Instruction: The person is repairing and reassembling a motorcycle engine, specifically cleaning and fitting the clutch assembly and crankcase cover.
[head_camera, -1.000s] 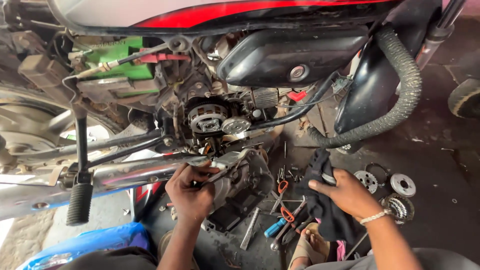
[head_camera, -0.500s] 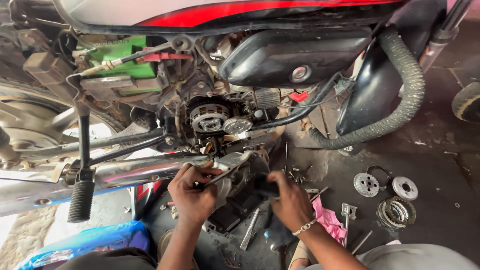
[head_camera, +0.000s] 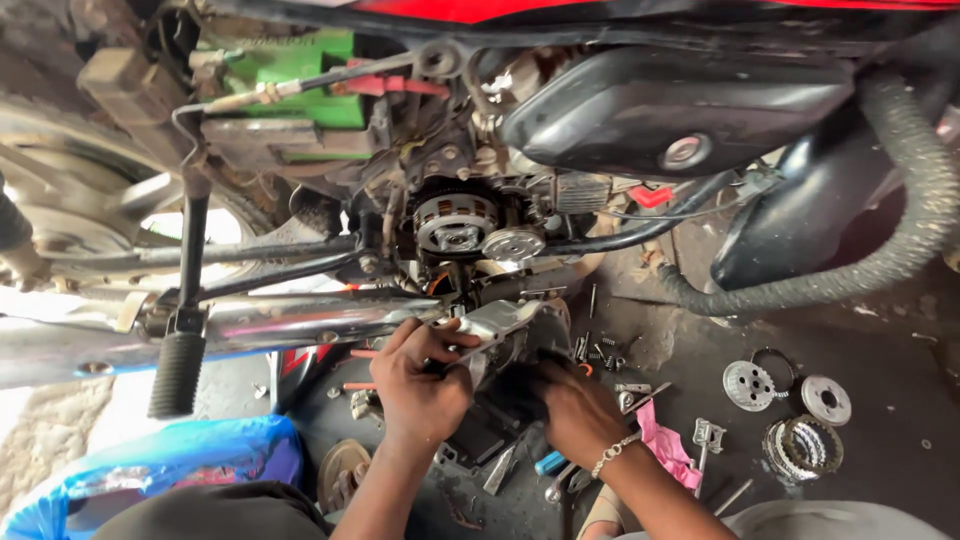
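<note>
Low beneath the engine, a silver metal cover (head_camera: 505, 325) is gripped by the left hand (head_camera: 420, 385), its long axis slanting up to the right. The right hand (head_camera: 575, 410) is curled just right of it; its hold cannot be told. A green box (head_camera: 290, 75) sits upper left.

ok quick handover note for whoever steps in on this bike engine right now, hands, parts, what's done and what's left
Left hand: gripping the silver engine cover below the open engine.
Right hand: on the same cover's lower right side.
Clutch assembly: exposed on the engine.
Clutch plates and discs: on the floor to the right; pink rag and loose tools by the right wrist.
Done: cover off, clutch parts out.
Left: cover and floor parts not fitted.
</note>
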